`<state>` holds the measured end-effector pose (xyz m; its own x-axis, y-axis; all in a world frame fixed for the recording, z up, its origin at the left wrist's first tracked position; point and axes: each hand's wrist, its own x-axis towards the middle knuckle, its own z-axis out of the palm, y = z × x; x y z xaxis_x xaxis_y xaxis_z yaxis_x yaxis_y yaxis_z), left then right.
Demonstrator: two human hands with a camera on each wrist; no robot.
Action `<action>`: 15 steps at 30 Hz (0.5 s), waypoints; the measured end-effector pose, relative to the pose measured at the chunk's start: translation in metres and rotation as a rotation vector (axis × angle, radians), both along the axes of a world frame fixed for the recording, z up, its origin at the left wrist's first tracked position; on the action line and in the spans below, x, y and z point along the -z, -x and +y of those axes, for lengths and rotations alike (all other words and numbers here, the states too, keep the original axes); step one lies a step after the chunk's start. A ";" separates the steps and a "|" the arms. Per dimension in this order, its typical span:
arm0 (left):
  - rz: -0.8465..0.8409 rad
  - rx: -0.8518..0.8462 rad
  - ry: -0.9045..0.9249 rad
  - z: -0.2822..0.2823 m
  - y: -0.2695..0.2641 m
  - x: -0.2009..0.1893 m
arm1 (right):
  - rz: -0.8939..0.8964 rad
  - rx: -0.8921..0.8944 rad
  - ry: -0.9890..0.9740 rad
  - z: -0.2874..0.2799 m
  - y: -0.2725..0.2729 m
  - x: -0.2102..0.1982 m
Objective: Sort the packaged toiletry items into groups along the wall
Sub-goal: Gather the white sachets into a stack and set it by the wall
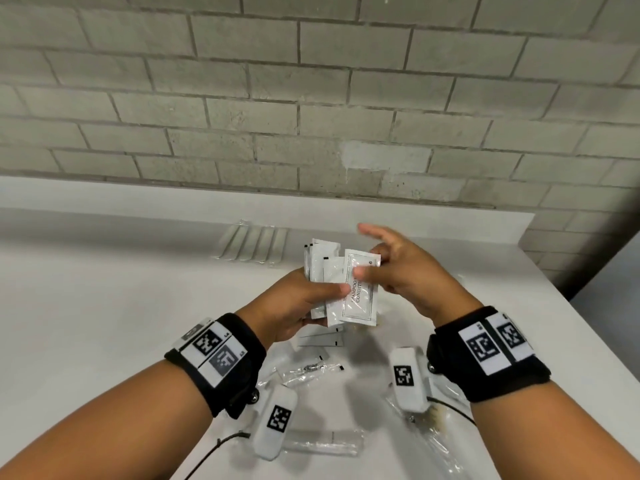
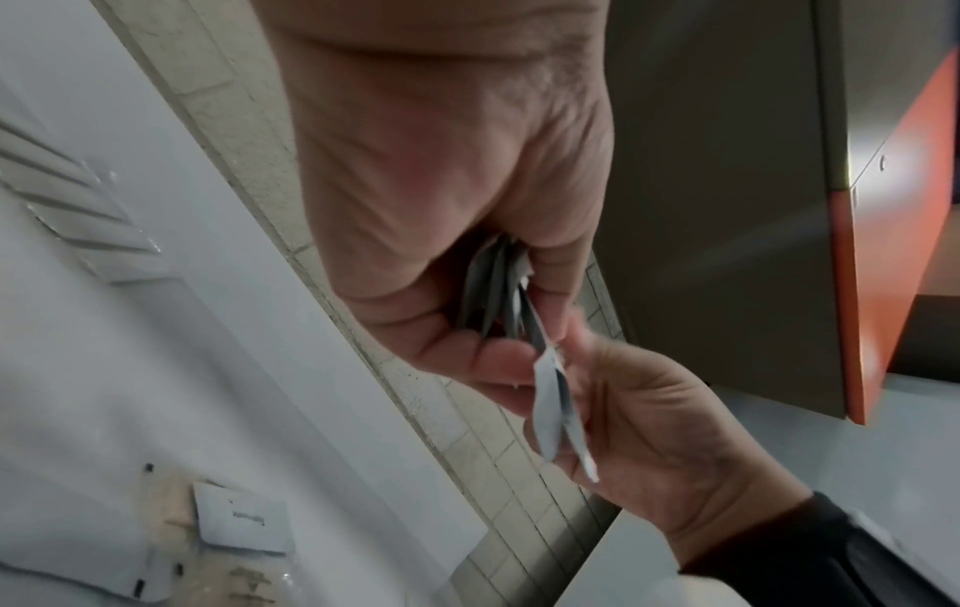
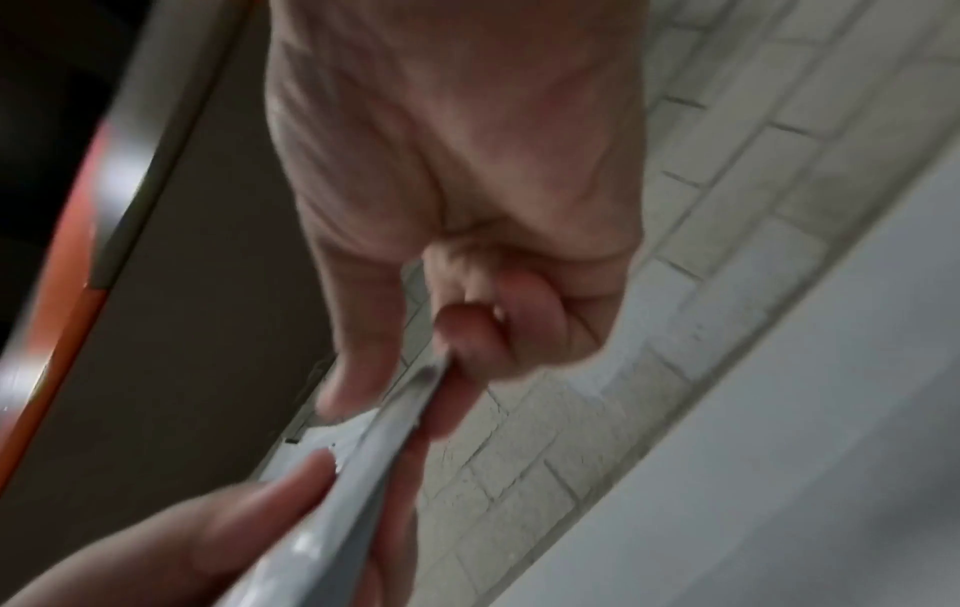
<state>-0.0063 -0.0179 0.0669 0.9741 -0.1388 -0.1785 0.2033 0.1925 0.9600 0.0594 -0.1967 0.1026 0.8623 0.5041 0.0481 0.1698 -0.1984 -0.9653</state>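
A fanned stack of flat white plastic sachets (image 1: 320, 275) is clamped in the left hand (image 1: 294, 306) above the white tabletop (image 1: 104, 306), its front sachet pinched by the right hand (image 1: 412, 271); neighbouring sachets could be dragged out and dropped.

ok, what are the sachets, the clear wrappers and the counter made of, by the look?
Sachets: likely matte white plastic film or coated paper; thin, flat, faint glare, printed text.
Clear wrappers: glossy transparent plastic film; the counter shows through, with crinkled highlights.
Counter: smooth, plain white, soft sheen; laminate or solid surface, cannot tell which.
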 end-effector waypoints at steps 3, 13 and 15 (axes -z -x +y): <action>0.004 -0.073 -0.014 0.000 -0.003 0.004 | 0.049 0.033 0.060 -0.001 -0.001 -0.005; -0.047 -0.201 0.033 -0.006 -0.004 0.005 | 0.360 0.273 -0.177 0.013 0.019 0.036; -0.054 -0.206 0.024 -0.009 -0.005 0.003 | 0.280 0.209 -0.042 0.012 0.023 0.039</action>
